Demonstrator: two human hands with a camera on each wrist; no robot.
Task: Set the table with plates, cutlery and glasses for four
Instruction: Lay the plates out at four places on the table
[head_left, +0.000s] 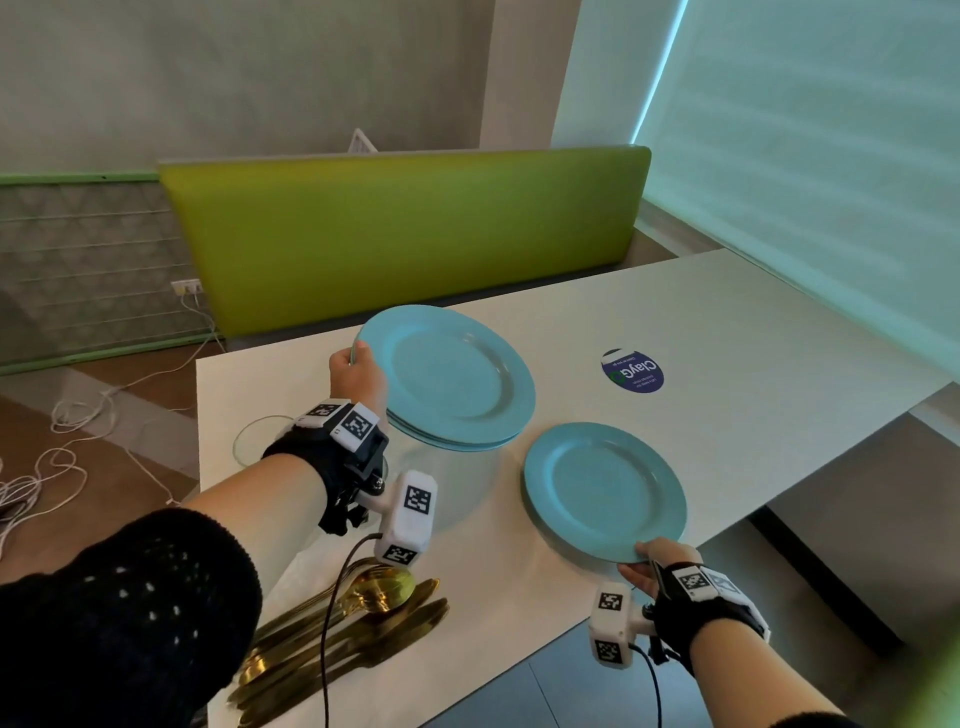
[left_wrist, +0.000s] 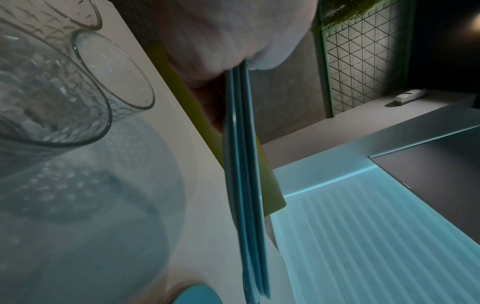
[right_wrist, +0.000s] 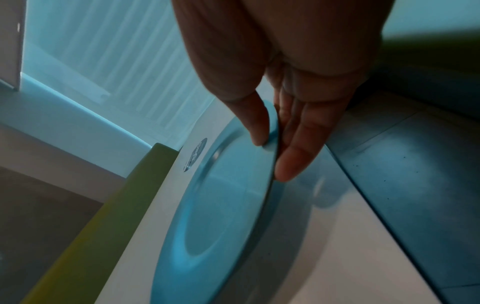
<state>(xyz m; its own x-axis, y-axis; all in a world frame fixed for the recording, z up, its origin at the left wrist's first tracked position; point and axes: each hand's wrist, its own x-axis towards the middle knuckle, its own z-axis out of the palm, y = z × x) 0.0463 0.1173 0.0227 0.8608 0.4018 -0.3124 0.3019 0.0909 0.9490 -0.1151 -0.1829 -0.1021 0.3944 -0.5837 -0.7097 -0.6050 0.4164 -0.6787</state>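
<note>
Plates are being dealt out from a stack, and one blue plate (head_left: 602, 491) sits nearest, at the near right edge of the white table (head_left: 727, 322). The right hand (head_left: 647, 564) pinches its near rim, thumb on top and fingers (right_wrist: 293, 162) straight beneath; the wrist view shows the plate tilted, rim raised, so it looks to be in the act of being laid at a place setting, though I cannot tell whether its far edge touches the table.

Gold cutlery (head_left: 358, 629) lies heaped at the near left corner, probably parked there until the plates are down. Beyond it stand the drinking glasses (left_wrist: 78, 86), close together beside the left wrist, likewise waiting.

Further out, the left hand (head_left: 358, 374) grips the remaining plates (head_left: 452, 379) by their left rim, fingers curled round the edge; the left wrist view shows three rims pressed together. The stack is held up off the table, apparently so the other hand can draw from it.

A round blue sticker (head_left: 632, 370) marks the table's middle, and a green bench back (head_left: 405, 234) runs along the far side.
</note>
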